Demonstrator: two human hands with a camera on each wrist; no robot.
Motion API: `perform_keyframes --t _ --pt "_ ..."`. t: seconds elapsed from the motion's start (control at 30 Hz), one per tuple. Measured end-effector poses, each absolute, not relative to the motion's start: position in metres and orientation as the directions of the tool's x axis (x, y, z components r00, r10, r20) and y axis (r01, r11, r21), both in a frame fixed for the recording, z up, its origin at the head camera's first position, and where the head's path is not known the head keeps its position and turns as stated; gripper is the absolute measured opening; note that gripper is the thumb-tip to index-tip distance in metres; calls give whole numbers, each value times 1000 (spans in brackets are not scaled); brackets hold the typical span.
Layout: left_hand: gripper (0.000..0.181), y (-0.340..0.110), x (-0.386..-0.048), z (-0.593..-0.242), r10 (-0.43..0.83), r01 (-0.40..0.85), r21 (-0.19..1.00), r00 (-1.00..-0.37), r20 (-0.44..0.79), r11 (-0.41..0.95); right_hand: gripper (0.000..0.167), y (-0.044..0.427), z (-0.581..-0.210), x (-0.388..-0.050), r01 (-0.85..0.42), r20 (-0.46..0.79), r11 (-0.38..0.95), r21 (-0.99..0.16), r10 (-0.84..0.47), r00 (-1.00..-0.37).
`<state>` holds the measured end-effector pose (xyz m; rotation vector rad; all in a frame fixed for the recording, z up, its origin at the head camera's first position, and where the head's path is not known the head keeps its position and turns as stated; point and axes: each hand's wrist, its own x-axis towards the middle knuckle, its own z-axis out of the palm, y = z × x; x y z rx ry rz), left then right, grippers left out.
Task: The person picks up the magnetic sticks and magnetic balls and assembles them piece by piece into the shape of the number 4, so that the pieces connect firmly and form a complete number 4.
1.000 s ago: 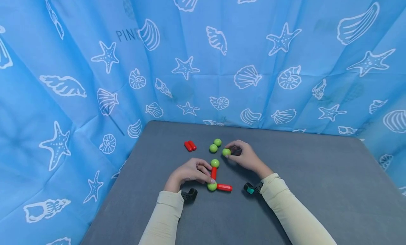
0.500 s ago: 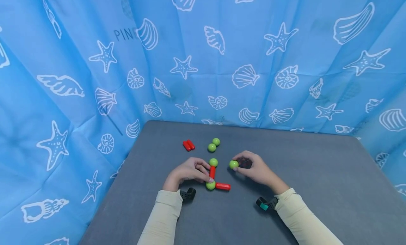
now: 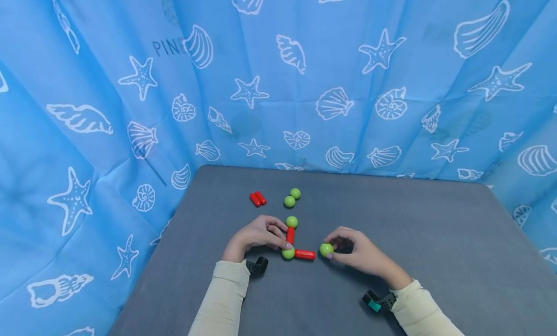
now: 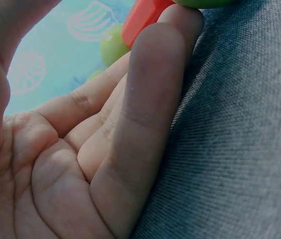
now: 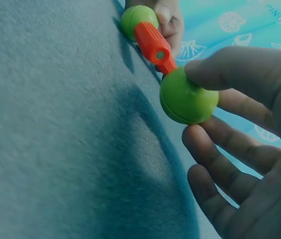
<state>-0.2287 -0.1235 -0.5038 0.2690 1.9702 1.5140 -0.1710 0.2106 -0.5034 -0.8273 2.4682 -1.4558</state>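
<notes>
Two red rods form an L on the grey table, one upright in the head view and one pointing right. A green ball joins them at the corner, and another green ball tops the first rod. My left hand pinches the corner ball, its thumb on top. Just right of the second rod's free end, my right hand holds a green ball between thumb and fingers; a small gap separates ball and rod. In the right wrist view this ball overlaps the rod's end.
Two loose red rods lie side by side at the back left of the grey table. Two more green balls sit near them, behind the L. A blue curtain with white shells hangs behind the table.
My right hand has brought its green ball from beside the two loose balls toward me and slightly right, to the second rod's free end. My left hand keeps its hold on the corner ball.
</notes>
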Motion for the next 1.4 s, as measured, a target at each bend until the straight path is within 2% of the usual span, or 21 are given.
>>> perform_keyframes --t 0.23,0.6,1.1,1.4 --pt "51 -123 -229 -502 506 -212 923 -785 -357 322 22 205 -505 -165 -380 120 336 -862 -593 -796" --pt "50 -122 -228 -501 495 -216 920 -790 -362 328 21 199 -504 -164 -359 94 356 -863 -584 -806" --pt "49 -122 -228 -501 504 -206 924 -789 -352 322 18 204 -502 -173 -374 125 327 -868 -585 -802" --pt "49 -121 -229 -505 496 -211 922 -792 -356 325 17 199 -483 -188 -452 204 336 -826 -570 -796"
